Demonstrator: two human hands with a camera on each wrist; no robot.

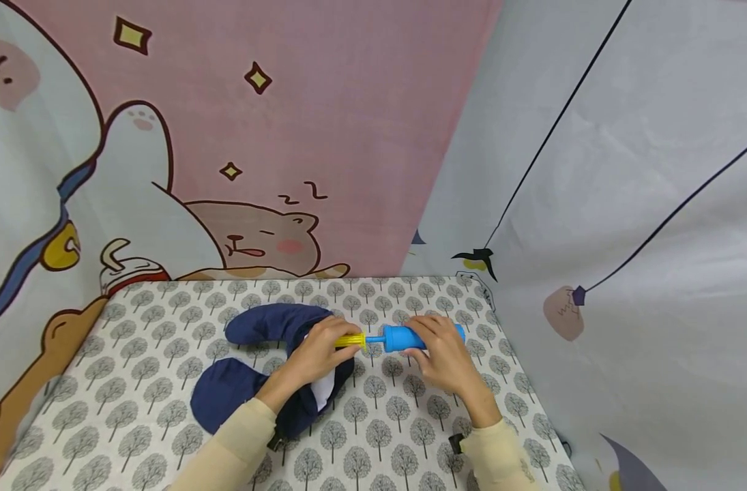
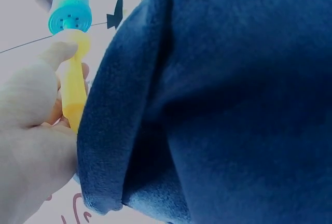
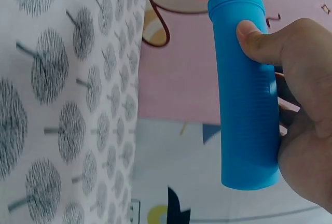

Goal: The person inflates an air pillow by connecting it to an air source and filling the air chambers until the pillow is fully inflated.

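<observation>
A hand pump with a blue barrel (image 1: pixel 400 338) and a yellow end piece (image 1: pixel 351 339) is held level above the table, a short blue rod showing between the two parts. My left hand (image 1: pixel 319 349) grips the yellow piece, thumb along it in the left wrist view. Around the blue barrel (image 3: pixel 248 94) curl the fingers and thumb of my right hand (image 1: pixel 442 352). Beneath and beside my left hand lies a navy U-shaped neck pillow (image 1: pixel 226 392), with a white patch (image 1: pixel 323 391) on it. The pillow's fabric (image 2: pixel 233 105) fills much of the left wrist view, covering the yellow piece's lower end.
The table (image 1: pixel 404 426) has a white cloth printed with grey trees. A small black clip (image 1: pixel 277 442) shows by the pillow's near edge. Behind the table hangs a pink curtain (image 1: pixel 361 136) with cartoon animals, and a pale one (image 1: pixel 625 204) closes off the right side.
</observation>
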